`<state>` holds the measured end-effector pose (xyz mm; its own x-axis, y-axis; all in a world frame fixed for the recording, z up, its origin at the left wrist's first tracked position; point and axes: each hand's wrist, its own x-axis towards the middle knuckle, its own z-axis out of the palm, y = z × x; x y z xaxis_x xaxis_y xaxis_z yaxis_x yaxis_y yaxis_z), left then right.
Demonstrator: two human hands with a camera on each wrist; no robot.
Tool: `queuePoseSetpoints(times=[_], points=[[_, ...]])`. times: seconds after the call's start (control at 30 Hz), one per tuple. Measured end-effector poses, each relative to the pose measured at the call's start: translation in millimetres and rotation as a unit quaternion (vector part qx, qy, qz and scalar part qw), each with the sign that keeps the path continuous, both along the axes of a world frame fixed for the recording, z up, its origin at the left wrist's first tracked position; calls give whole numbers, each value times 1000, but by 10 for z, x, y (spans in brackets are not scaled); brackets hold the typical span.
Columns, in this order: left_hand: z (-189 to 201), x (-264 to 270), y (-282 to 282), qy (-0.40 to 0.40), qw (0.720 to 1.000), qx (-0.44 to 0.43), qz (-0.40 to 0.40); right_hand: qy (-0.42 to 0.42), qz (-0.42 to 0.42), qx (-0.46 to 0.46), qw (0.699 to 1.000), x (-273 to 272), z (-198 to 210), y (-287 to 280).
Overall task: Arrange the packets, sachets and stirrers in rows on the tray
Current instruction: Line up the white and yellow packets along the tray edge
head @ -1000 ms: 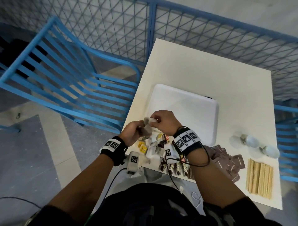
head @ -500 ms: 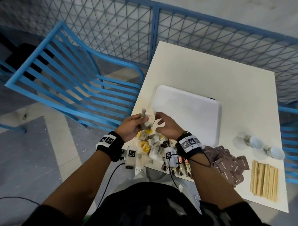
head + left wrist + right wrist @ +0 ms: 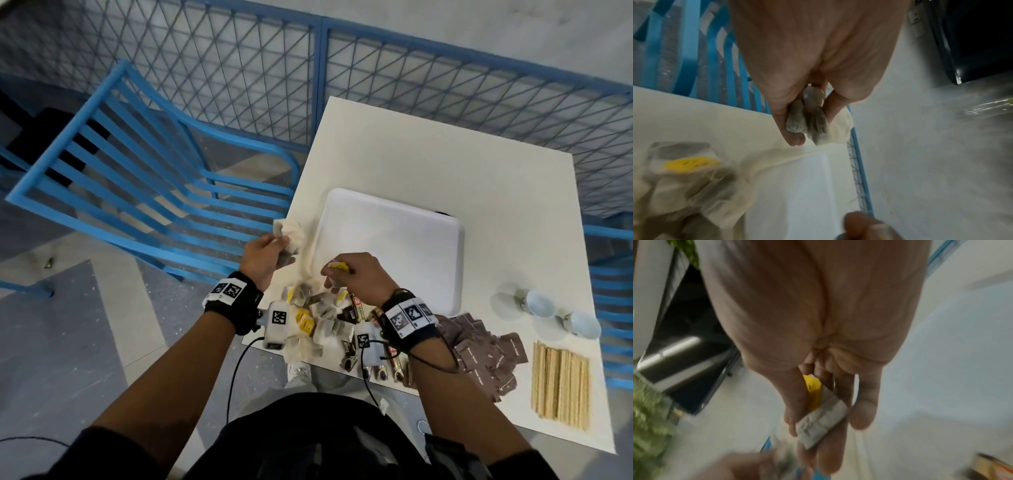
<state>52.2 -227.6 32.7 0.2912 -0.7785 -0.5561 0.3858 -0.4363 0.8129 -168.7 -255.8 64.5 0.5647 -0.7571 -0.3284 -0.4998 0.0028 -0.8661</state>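
Note:
My left hand [image 3: 270,250] grips a small bunch of tea bags [image 3: 289,236] above the table's left edge, just left of the white tray [image 3: 404,240]; in the left wrist view the tea bags [image 3: 812,121] sit between thumb and fingers. My right hand [image 3: 342,270] pinches one tea bag with a yellow tag [image 3: 337,265] over the tray's near-left corner; the right wrist view shows this tea bag [image 3: 822,420] and its tag [image 3: 813,392]. A pile of tea bags and sachets [image 3: 318,318] lies below both hands.
Brown packets [image 3: 486,353] and wooden stirrers [image 3: 560,383] lie at the near right of the white table [image 3: 445,164]. Two small white cups [image 3: 541,303] stand beside the tray. A blue chair [image 3: 137,178] is to the left, a blue mesh fence [image 3: 376,68] behind.
My hands have drawn apart: the left has moved up and left with its bunch, the right now holds a single yellow-tagged tea bag by the tray's corner.

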Motion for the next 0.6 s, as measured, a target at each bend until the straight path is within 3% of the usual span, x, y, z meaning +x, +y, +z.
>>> queuePoseSetpoints(times=[0.27, 0.43, 0.6], points=[[71, -431, 48, 78, 993, 29, -89, -133, -114, 70, 982, -3, 233, -97], [189, -492, 62, 187, 970, 26, -154, -62, -136, -12, 989, 52, 96, -114], [127, -471, 113, 190, 967, 33, -167, -35, -142, -4, 989, 67, 42, -53]])
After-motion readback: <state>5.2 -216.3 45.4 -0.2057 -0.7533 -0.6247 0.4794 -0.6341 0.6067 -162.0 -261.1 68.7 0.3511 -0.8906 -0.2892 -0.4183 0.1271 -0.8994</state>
